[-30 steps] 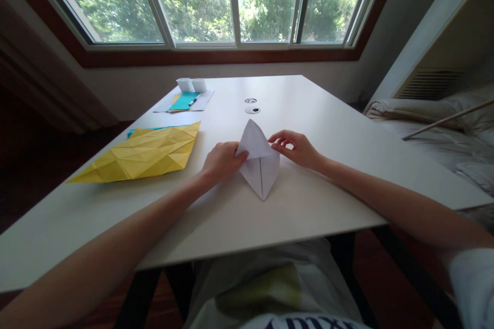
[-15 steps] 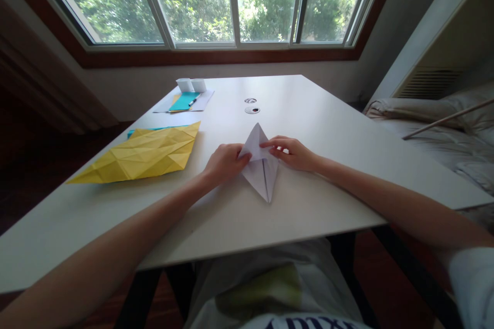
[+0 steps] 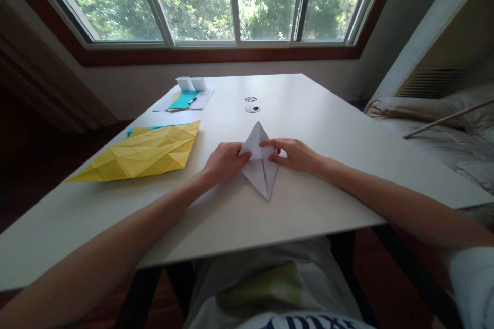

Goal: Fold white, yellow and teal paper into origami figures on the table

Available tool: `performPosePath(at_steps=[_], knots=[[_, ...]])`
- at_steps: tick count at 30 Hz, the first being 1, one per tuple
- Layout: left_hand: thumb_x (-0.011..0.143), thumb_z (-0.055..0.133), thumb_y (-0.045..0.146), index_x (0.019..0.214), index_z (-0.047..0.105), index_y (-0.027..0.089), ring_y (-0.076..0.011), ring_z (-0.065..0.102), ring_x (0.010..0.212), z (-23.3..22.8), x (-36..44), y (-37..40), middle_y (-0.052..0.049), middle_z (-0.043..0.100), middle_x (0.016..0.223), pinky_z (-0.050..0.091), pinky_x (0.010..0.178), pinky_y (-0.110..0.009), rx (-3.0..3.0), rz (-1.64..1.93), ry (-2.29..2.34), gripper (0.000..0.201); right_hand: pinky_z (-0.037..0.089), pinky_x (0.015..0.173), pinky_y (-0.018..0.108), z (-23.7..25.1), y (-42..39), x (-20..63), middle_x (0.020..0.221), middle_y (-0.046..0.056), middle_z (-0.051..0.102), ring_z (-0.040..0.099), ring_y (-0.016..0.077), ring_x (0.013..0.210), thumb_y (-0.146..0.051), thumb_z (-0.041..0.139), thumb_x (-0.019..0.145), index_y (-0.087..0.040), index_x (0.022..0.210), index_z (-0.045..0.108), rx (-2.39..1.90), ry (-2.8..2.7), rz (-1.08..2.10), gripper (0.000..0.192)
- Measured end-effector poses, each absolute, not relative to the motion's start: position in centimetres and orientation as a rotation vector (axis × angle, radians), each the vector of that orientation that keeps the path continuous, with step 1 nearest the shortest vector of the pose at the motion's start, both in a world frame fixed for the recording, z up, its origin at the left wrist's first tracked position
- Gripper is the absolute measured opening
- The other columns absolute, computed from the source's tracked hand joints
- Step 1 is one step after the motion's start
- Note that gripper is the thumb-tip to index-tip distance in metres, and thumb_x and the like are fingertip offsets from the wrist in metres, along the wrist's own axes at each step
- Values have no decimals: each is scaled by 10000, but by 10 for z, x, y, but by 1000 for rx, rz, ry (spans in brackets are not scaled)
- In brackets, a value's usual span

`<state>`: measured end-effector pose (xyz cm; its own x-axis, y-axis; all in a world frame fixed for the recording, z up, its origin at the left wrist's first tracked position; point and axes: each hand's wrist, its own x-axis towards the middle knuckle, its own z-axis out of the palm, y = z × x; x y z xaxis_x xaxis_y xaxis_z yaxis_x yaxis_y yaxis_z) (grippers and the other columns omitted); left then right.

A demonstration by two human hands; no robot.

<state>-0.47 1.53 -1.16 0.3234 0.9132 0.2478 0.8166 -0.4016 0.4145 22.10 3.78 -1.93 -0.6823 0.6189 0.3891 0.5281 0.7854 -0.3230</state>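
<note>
Two hands were laid on a white folded paper (image 3: 259,164), a kite-shaped piece lying flat on the white table (image 3: 309,113), its near tip pointed toward the table's front edge and its far tip raised slightly. The step in hand was judged to be a pressing-down of the upper flap; it would be done well if the edges were lined up along the centre crease before any pressure was applied, and if the crease were then run outward from the middle with the fingertips. The left hand (image 3: 224,161) was loosely curled, its fingertips pinched on the paper's left edge. The right hand (image 3: 295,155) was half open, its fingers stretched across the upper flap and pressed on it, nothing being enclosed. Left of the white paper, well apart, a large creased yellow sheet (image 3: 142,151) was spread, a teal sheet's edge showing beneath it. Beyond the paper, toward the window, two round cable holes (image 3: 252,108) were set; farther left, papers with a teal card (image 3: 184,99) and two small white cups (image 3: 191,83) were placed.
</note>
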Motion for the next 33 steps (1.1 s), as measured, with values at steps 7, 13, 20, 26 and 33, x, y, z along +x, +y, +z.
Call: performPosePath(at_steps=[7,13,20,26,33], knots=[[821,448,506,774,677,154,-154,564,626,0,-11,17,-29,660,687,377,588,-252,2340,734,1509,423,450,679,248,-22,42,225,873,26,631,567,119,715,-239,560,801,-226,1216,548,-930,-2438,428,415],[784,514,357,907,637,145,-163,620,656,1,-27,27,-44,692,711,439,547,-241,1989,758,1426,274,443,646,235,-23,46,227,858,31,616,548,107,677,-251,615,755,-176,1250,520,-1006,-2413,500,509],[769,570,339,835,668,167,-149,618,704,-8,-23,26,-22,679,762,473,651,-254,2301,717,1299,208,455,735,274,-24,48,228,900,54,628,567,138,771,-254,622,757,-158,1246,526,-1007,-2433,496,507],[815,532,303,922,689,212,-137,601,717,-15,-19,23,-27,660,874,478,670,-251,2559,640,1242,211,450,807,333,-26,52,229,942,79,634,570,178,855,-300,607,783,-157,1209,553,-964,-2483,418,453],[864,480,287,952,680,223,-196,566,929,-18,-16,21,-55,652,962,466,806,-318,2758,583,1154,228,415,883,395,-31,55,230,1034,114,607,537,228,967,-359,573,817,-173,1184,588,-973,-2529,355,412]])
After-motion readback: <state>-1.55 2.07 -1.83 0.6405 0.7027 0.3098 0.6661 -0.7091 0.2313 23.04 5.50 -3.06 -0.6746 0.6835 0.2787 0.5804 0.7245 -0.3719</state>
